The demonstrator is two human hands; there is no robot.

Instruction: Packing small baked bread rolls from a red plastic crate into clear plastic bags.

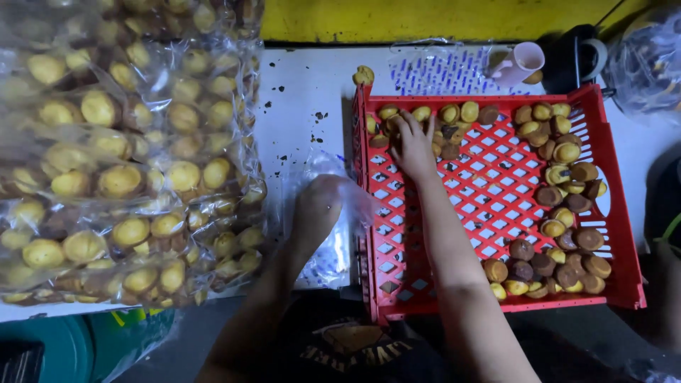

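Small round cakes (454, 113), yellow and brown, lie in a red plastic crate (496, 206) with a lattice bottom; they sit mostly along its far edge and its right side, and the middle of the crate is bare. The right hand (411, 145) reaches into the far left corner of the crate, palm down, with its fingers (408, 124) spread over a few cakes there; whether they pinch one I cannot tell. The left hand (318, 209) is just beside the crate's left wall, inside a clear plastic bag (333, 213) that lies on the white bench (298, 92). The plastic covers its fingers, so their state is not visible. On the left, many filled clear bags of the same cakes (128, 163) are piled up. One single cake (364, 74) rests on the bench just behind the crate. A pink cup (521, 64) lies tilted near the far right.
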